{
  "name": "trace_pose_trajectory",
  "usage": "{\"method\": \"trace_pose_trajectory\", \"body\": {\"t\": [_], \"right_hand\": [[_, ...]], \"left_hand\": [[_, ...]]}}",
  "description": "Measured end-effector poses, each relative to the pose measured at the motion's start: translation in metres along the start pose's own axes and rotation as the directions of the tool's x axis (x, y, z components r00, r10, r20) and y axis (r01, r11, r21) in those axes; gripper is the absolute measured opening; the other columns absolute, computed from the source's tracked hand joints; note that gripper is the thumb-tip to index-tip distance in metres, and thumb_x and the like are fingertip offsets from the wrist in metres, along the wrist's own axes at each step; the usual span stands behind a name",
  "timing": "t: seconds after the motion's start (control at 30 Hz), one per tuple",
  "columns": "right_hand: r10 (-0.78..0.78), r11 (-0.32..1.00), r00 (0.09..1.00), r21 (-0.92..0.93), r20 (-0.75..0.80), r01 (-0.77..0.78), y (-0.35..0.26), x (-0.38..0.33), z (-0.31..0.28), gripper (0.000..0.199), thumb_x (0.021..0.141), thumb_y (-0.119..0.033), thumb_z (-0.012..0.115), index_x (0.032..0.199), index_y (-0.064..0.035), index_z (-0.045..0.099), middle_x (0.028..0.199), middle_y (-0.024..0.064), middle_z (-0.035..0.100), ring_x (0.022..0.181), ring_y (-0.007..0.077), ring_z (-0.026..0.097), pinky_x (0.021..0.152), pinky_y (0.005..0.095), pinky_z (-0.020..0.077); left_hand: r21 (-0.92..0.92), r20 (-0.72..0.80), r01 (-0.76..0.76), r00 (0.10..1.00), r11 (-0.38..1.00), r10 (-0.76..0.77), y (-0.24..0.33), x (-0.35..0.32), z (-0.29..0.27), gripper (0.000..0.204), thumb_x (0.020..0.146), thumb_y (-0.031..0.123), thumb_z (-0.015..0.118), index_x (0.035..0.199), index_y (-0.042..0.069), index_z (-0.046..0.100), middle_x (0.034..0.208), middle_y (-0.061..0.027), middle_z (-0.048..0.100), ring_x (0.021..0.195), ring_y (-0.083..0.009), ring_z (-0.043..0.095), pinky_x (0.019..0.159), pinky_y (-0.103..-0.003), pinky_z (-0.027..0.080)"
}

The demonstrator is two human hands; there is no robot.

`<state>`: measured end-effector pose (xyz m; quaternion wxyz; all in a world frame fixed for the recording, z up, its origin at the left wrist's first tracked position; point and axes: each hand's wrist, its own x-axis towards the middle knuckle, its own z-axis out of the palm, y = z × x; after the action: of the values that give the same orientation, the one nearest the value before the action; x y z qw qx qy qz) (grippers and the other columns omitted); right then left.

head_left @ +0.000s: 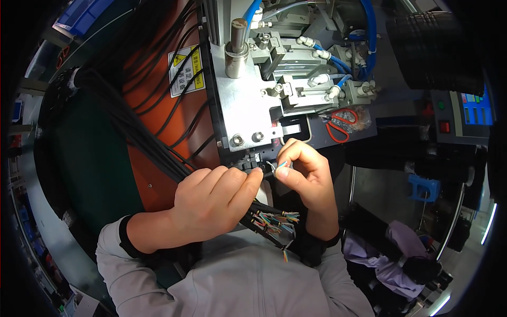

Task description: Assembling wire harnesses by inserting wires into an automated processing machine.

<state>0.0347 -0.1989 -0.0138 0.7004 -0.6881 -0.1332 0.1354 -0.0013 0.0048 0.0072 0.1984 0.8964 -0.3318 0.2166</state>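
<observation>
My left hand is closed, its thumb and forefinger tips at the dark end of a cable beside the machine's front edge. Thin white and blue wires fan out from that end. My right hand pinches these wires between thumb and forefinger. Just above the left fingertips, a small black fixture sits at the edge of the metal plate. Below my hands lies a bundle of black cables with stripped, many-coloured wire ends; my left hand and wrist hide part of it.
A machine with a metal plate, clamps and blue air hoses stands in front. Red-handled scissors lie right of it. Black cables run across the orange surface at left. A control panel is far right.
</observation>
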Motion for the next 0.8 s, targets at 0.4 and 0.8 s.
{"method": "trace_pose_trajectory", "body": {"t": [0.4, 0.8], "right_hand": [[-0.359, 0.826, 0.925, -0.504, -0.127, 0.252, 0.015, 0.006, 0.015, 0.007, 0.072, 0.003, 0.068, 0.074, 0.0008, 0.062, 0.071, 0.0079, 0.061, 0.066, 0.018, 0.056, 0.063, 0.0279, 0.0444], [-0.388, 0.775, 0.915, -0.578, -0.114, 0.257, 0.031, 0.006, 0.023, 0.008, 0.071, 0.005, 0.065, 0.072, 0.0001, 0.06, 0.067, 0.008, 0.056, 0.062, 0.019, 0.052, 0.06, 0.028, 0.0424]], "left_hand": [[0.067, 0.06, -0.01, 0.998, 0.998, 0.006, 0.003, -0.002, 0.005, 0.038, 0.067, 0.01, 0.062, 0.103, 0.002, 0.068, 0.07, -0.0002, 0.046, 0.055, -0.0114, 0.045, 0.046, -0.026, 0.03], [0.234, 0.134, 0.061, 0.986, 0.97, -0.094, 0.007, 0.0, 0.013, 0.02, 0.073, 0.011, 0.063, 0.092, 0.005, 0.066, 0.07, 0.0011, 0.042, 0.058, -0.0097, 0.044, 0.047, -0.025, 0.03]]}}
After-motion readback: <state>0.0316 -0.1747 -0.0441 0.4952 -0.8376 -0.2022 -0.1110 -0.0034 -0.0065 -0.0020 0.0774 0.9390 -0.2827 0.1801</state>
